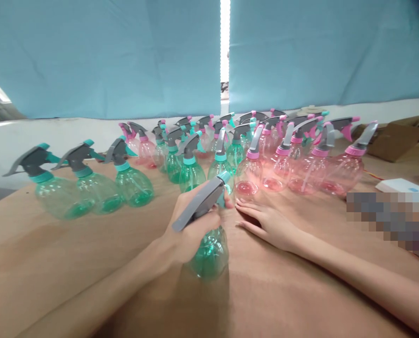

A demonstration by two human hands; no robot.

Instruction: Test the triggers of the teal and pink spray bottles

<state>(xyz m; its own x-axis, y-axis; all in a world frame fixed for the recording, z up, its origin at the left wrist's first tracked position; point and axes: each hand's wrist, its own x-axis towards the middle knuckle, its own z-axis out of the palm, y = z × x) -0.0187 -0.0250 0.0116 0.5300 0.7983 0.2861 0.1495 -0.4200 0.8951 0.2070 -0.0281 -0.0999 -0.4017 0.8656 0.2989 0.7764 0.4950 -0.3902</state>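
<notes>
My left hand (pixel 190 225) is wrapped round the neck of a green spray bottle (pixel 209 253) with a grey trigger head, which stands upright on the brown table (pixel 54 263) in front of me. My right hand (pixel 265 220) lies flat on the table just right of that bottle, fingers stretched out and holding nothing. Its fingertips point left, close to a pink spray bottle (pixel 248 176).
Several green spray bottles (pixel 96 188) stand at the left and centre, several pink ones (pixel 322 169) at the right. Cardboard (pixel 394 138) and a white box (pixel 401 185) lie at the far right. Blue curtains (pixel 103 56) hang behind.
</notes>
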